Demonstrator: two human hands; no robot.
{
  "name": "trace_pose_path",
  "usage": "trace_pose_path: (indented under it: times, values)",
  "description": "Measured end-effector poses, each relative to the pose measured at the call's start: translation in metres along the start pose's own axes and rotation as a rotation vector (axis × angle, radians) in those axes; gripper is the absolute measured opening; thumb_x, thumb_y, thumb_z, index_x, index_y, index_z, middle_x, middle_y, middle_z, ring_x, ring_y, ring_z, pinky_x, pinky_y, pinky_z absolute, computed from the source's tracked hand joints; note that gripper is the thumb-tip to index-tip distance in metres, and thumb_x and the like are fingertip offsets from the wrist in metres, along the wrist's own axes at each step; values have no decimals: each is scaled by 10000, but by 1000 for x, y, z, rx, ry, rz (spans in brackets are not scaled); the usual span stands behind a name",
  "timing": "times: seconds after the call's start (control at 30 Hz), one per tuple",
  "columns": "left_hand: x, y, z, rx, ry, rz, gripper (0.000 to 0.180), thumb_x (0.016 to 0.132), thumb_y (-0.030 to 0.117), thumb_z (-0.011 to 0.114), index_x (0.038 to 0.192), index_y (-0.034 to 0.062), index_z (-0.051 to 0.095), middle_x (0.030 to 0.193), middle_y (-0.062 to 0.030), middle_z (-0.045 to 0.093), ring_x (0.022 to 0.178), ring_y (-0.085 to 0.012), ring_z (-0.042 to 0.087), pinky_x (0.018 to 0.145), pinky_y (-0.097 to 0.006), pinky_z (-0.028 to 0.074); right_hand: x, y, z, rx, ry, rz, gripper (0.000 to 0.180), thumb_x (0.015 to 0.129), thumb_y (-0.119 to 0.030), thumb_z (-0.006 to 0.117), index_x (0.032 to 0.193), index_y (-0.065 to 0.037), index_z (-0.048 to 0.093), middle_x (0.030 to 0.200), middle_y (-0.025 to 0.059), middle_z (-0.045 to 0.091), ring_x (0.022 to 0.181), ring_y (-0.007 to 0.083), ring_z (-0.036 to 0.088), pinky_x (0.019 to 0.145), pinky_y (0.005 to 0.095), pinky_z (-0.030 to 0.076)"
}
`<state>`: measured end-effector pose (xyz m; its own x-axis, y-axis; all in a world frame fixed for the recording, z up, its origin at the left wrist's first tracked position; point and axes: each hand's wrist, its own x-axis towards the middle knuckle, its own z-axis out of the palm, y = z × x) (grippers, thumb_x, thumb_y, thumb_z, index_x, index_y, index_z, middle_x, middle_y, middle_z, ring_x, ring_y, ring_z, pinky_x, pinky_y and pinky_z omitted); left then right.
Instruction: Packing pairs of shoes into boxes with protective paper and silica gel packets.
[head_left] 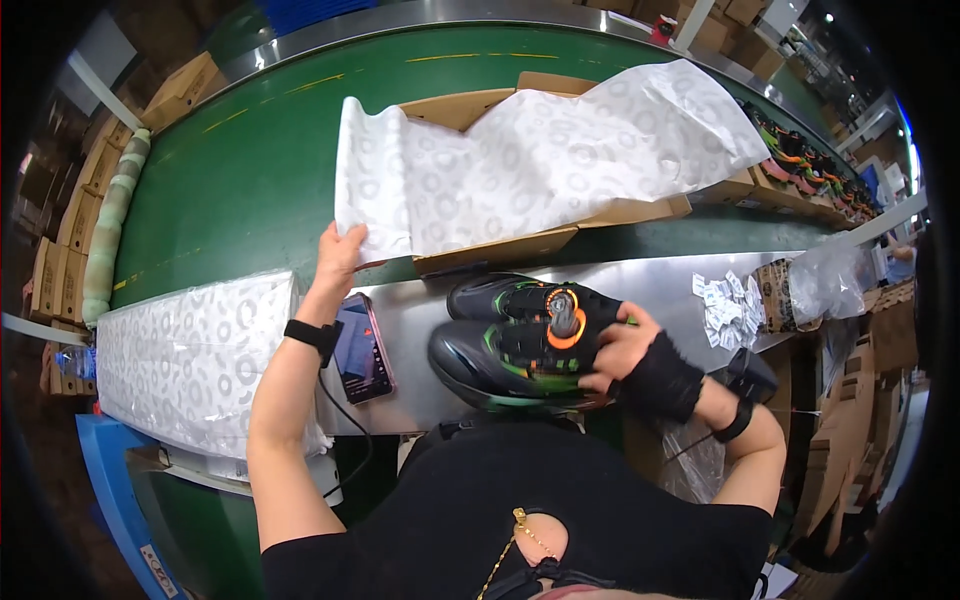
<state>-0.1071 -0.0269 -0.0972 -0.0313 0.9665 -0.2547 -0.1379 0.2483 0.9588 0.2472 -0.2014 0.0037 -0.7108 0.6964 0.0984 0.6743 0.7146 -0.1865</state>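
Note:
A sheet of white patterned tissue paper [560,150] lies draped over an open cardboard box [545,247] on the green belt. At its near left corner, my left hand [340,252] pinches the paper's edge between thumb and fingers. Side by side on the metal ledge in front of me rest two black shoes with green and orange trim, the nearer shoe [480,365] and the farther shoe [490,297], toes to the left. My right hand [635,350], in a black fingerless glove, grips the pair around the heels. The inside of the box is covered by the paper.
A phone [360,350] lies left of the shoes, by a thick stack of patterned tissue paper [190,360]. Small white sachets [730,308] are piled to the right, beside clear plastic bags [825,285]. More shoes [810,165] line the green belt [230,180] at far right.

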Motion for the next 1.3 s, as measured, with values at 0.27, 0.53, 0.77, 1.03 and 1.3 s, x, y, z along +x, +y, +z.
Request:
trace_pose_path:
  times: [0.27, 0.53, 0.77, 1.03, 1.3]
  values:
    - [0, 41, -21, 332, 62, 384, 254, 782, 87, 525, 1000, -42, 523, 844, -51, 591, 731, -95, 530, 649, -229, 435, 139, 75, -4, 1231, 374, 615, 339, 807, -358, 558, 734, -35, 633, 634, 17, 582, 579, 68, 517, 555, 200, 395]
    - [2, 80, 73, 443, -279, 551, 377, 798, 182, 579, 1092, -28, 472, 997, -131, 560, 879, -156, 535, 747, -275, 440, 249, 99, 129, 1299, 34, 693, 215, 716, -267, 652, 695, -57, 609, 566, 53, 543, 500, 142, 506, 492, 279, 415]
    - [59, 50, 86, 477, -266, 317, 600, 864, 385, 458, 1267, -41, 329, 1245, -235, 417, 1147, -343, 417, 931, -350, 345, 172, 84, 53, 158, 128, 218, 436, 702, -311, 615, 1078, -105, 533, 1278, 177, 351, 1101, 329, 429, 879, 460, 357]
    - [57, 26, 117, 1886, -625, 257, 557, 786, 488, 485, 1138, 58, 510, 1206, -200, 443, 1138, -370, 392, 911, -600, 249, 27, 133, 25, 224, 632, 585, 190, 770, -145, 597, 894, -6, 556, 819, 119, 588, 750, 235, 586, 691, 291, 459]
    - [-70, 25, 146, 948, -852, 1064, 801, 505, 397, 794, 1090, -40, 466, 1016, -181, 482, 947, -342, 467, 834, -394, 384, -70, 105, 119, 461, 272, 338, 360, 876, -288, 483, 1113, -17, 486, 891, 52, 578, 713, 121, 574, 648, 216, 455]
